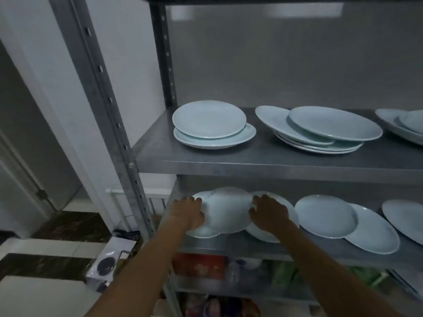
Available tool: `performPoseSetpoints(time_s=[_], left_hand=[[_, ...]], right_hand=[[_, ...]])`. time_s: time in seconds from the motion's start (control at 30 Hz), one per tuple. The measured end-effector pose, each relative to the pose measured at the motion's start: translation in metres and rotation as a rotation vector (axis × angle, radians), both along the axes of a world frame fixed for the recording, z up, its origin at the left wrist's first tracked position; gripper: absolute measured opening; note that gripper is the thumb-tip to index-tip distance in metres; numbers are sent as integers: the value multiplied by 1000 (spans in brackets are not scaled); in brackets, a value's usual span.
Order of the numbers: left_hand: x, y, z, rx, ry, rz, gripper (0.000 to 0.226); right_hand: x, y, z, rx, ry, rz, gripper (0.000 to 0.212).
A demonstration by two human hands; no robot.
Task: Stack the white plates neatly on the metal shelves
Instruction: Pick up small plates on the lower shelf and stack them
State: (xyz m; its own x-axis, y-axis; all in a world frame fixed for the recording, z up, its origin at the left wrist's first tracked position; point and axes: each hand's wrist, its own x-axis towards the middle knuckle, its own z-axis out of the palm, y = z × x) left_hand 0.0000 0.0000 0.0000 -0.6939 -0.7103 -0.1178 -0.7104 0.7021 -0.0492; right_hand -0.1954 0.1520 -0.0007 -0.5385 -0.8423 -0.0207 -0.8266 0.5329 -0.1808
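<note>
Metal shelves [251,164], white plate [229,212] at the lower shelf's [229,249] left end over two other plates [201,233], left hand [188,213] and right hand [269,213] gripped its sides, fingers [257,199] curled on its rim.

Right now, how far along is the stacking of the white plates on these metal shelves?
Looks done: the two-plate stack at the left of the upper shelf sits fairly even. In hand: the left hand and right hand grip one white plate over two plates on the lower shelf. Left: the fanned pile at upper middle and the overlapping pair at lower right need squaring.
</note>
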Motion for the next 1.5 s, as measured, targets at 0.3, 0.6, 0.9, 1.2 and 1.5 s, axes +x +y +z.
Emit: performPoseSetpoints(time_s=[0.3,0.6,0.9,1.2,1.5], left_hand=[[-43,-35,-70,138,72,131,42],[-38,-33,-84,290,259,267,52],[25,-59,-55,161,244,286,63],[28,-55,-77,182,208,321,61],[16,-73,-87,444,501,543,66]], right_hand=[[-25,-37,-59,-18,-262,-266,21],[-13,-51,-71,-166,-469,-366,25],[31,-90,-61,-107,-472,-237,43],[36,-93,-89,39,-458,-192,36],[25,-101,-93,-46,-740,-407,47]])
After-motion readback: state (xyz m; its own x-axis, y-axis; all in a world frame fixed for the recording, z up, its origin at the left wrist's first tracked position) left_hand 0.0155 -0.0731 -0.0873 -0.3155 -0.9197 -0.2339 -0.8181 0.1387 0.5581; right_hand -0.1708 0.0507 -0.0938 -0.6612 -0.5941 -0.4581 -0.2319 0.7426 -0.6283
